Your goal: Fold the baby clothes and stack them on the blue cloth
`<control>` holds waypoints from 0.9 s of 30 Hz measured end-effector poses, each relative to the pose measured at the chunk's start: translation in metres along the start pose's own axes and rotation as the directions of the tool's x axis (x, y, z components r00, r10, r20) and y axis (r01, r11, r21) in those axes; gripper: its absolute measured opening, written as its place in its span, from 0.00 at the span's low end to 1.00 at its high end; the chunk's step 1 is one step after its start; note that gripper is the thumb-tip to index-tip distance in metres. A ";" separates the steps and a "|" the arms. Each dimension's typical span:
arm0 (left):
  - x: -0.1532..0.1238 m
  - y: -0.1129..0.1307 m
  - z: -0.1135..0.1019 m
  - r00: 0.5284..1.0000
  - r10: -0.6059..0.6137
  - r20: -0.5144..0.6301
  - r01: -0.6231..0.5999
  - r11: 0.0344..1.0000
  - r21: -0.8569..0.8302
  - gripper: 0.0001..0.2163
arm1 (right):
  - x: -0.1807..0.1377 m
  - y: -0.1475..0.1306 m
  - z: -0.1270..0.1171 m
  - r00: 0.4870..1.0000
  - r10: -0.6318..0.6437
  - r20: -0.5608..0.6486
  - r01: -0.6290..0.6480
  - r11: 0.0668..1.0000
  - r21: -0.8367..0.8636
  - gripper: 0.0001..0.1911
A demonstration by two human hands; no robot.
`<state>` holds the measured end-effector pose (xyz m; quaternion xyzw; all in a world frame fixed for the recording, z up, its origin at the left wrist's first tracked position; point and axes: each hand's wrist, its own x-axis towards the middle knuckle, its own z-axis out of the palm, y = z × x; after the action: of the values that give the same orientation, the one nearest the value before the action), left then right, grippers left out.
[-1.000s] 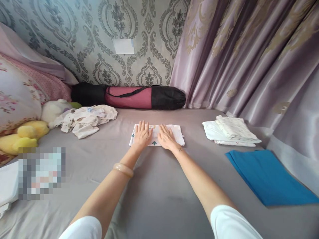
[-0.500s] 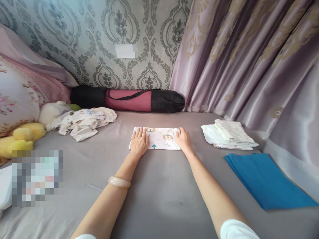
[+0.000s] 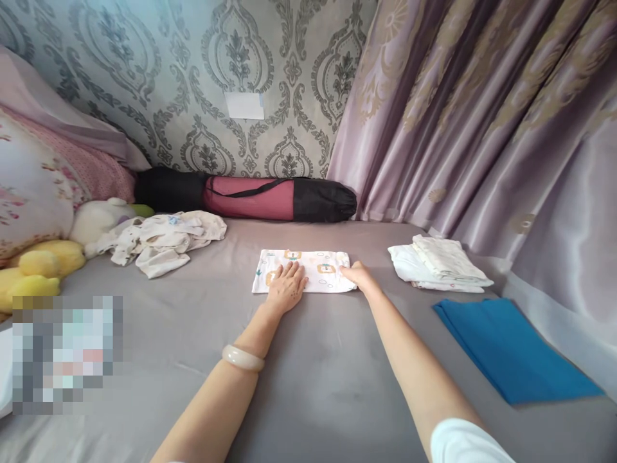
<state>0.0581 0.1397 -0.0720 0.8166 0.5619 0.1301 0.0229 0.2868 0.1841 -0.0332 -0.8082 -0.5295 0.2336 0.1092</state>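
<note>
A folded white cloth with small animal prints point(image 3: 315, 265) lies flat on the grey bed sheet point(image 3: 308, 373) in the middle. My left hand point(image 3: 288, 287) rests flat on the cloth's near left part, fingers stretched out; a pale bangle sits on that wrist. At the cloth's right end, my right hand point(image 3: 357, 275) pinches the edge with curled fingers.
A stack of folded white cloths point(image 3: 441, 263) sits to the right, with a blue cloth point(image 3: 511, 347) nearer. To the left lie a heap of unfolded pale clothes point(image 3: 161, 236), plush toys point(image 3: 33, 267) and pillows. A rolled mat bag point(image 3: 250, 195) lies by the wall; curtains hang right.
My right hand slid from the middle of the cloth to its right edge and closed on it. My left hand shifted from the left end toward the middle. The view drifted slightly.
</note>
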 end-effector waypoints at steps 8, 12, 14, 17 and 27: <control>0.000 0.001 -0.001 1.000 0.004 0.002 -0.004 1.000 -0.012 0.23 | -0.004 -0.005 0.005 1.000 -0.005 0.000 0.005 0.925 0.379 0.04; -0.001 0.001 0.000 1.000 0.005 0.024 -0.004 0.999 -0.037 0.24 | -0.013 -0.014 -0.002 0.998 -0.001 0.058 -0.035 0.786 0.617 0.03; -0.002 0.001 -0.001 1.000 0.009 0.023 -0.008 0.999 -0.049 0.24 | -0.017 -0.021 -0.007 0.996 -0.021 0.084 -0.043 0.724 0.688 0.02; -0.001 0.001 -0.004 1.000 0.000 0.010 0.001 0.997 -0.077 0.24 | -0.024 -0.031 -0.014 0.986 -0.089 0.143 -0.059 0.611 0.789 0.03; 0.018 0.001 -0.003 0.992 -0.086 -0.092 0.079 0.994 -0.080 0.24 | -0.057 -0.073 -0.019 0.936 -0.293 0.194 -0.054 0.426 0.903 0.14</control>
<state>0.0645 0.1556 -0.0659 0.7839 0.5904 0.1892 0.0327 0.2186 0.1645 0.0286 -0.5351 -0.3908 0.5988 0.4499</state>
